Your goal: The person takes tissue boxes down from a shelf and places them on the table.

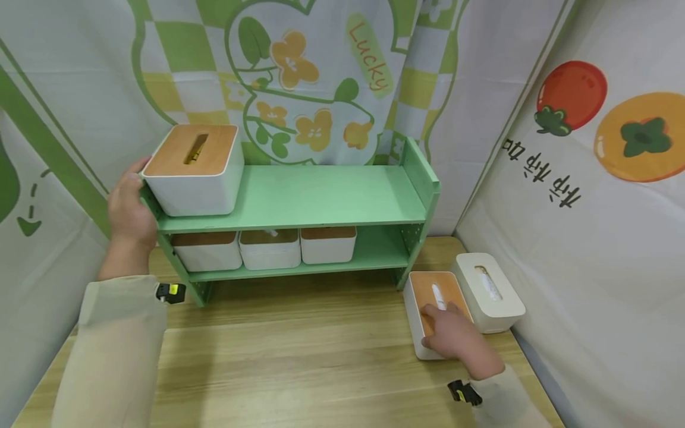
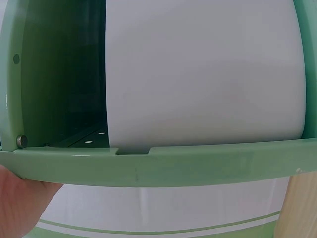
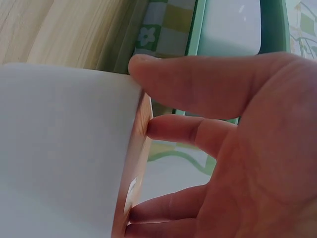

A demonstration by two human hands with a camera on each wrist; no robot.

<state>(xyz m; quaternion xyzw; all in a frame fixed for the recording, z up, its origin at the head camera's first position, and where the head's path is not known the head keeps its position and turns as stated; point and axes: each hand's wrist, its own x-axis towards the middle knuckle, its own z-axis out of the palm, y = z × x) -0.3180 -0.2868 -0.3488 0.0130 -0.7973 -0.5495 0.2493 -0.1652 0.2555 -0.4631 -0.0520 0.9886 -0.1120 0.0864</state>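
My left hand (image 1: 131,205) lies along the outer left side of the green shelf (image 1: 321,196), fingertips right at a white tissue box with a wooden lid (image 1: 206,190) on the top board. In the left wrist view, part of that hand (image 2: 22,203) shows beyond the green panel edge; most fingers are hidden. At the right, my right hand (image 1: 455,333) touches another wooden-lidded tissue box (image 1: 414,312) standing on the table. Its fingers (image 3: 171,206) stretch out, tips on the lid, and the thumb (image 3: 188,82) reaches the lid's edge. White tissue pokes from the slot.
A white-lidded tissue box (image 1: 487,297) stands beside it on the wooden table (image 1: 299,356). Several boxes, among them a white one (image 1: 270,252), line the lower board. A printed curtain (image 1: 321,71) hangs close behind the shelf, and a fabric wall (image 1: 599,249) borders the right.
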